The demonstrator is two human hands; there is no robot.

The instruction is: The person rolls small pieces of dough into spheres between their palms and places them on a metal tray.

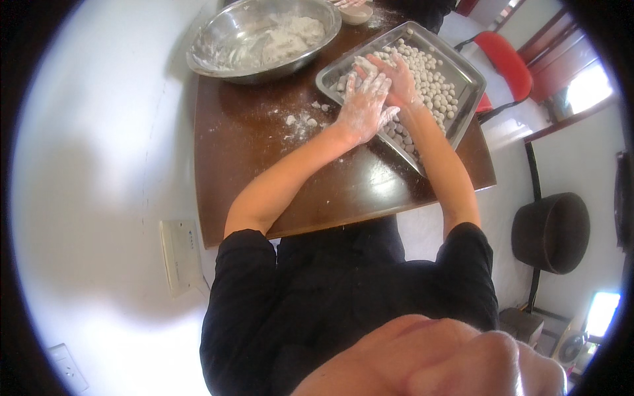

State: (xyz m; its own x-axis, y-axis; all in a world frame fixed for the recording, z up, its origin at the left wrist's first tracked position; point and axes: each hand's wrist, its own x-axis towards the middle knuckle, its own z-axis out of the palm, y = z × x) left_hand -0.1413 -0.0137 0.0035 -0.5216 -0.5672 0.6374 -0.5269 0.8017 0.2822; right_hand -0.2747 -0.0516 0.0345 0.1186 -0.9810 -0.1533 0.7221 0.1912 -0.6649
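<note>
My left hand (pixel 366 104), whitened with flour, lies palm down across my right hand (pixel 398 81). The right one is turned up beneath it, and the palms meet or nearly meet. Whatever may be between them is hidden. Both are over the left part of a rectangular metal tray (pixel 468 106). Many small round pale dough balls (pixel 428 72) cover much of the tray's floor, and greyer ones (pixel 398 136) gather at its near side. To the upper left stands a wide metal bowl (pixel 223 72) holding a floury mass of dough (pixel 294 39).
Small dough scraps (pixel 311 122) and loose flour lie on the brown table (pixel 237 153). Another person's hand (pixel 349 2) is at a small bowl (pixel 357 16) at the far edge. A white wall (pixel 99 163) borders the left; a red chair (pixel 505 64) stands beyond the tray.
</note>
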